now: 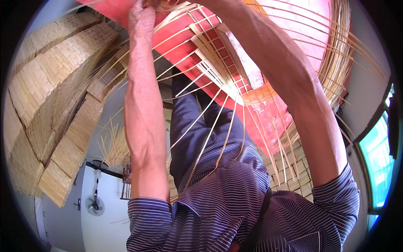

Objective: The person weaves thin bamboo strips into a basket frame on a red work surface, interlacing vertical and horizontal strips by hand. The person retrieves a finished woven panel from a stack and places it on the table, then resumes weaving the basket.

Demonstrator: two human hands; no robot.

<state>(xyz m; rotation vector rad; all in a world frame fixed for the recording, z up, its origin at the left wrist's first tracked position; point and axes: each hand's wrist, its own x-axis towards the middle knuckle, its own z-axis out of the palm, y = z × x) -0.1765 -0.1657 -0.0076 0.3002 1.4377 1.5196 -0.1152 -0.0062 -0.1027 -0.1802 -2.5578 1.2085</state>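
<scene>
At the top edge my left hand (142, 17) is closed by the pale bamboo strips, its fingertips partly cut off; what it grips is hidden. My right forearm (281, 63) reaches across to the same spot, where only a sliver of my right hand (164, 4) shows, its fingers not readable. Between my arms lies an open-lattice piece of bamboo weaving (210, 35), with loose strip ends (204, 117) fanning toward my body. A pale, flat, block-like bar (242, 56) rests on the lattice. Under it is a red surface (174, 48).
Large woven bamboo panels (58, 63) stand at the left. A thick bundle of bamboo strips (338, 50) lies along the right side, its thin ends sticking out. More loose strips (113, 145) gather at lower left, near a fan (95, 206). A window (375, 159) is at the right.
</scene>
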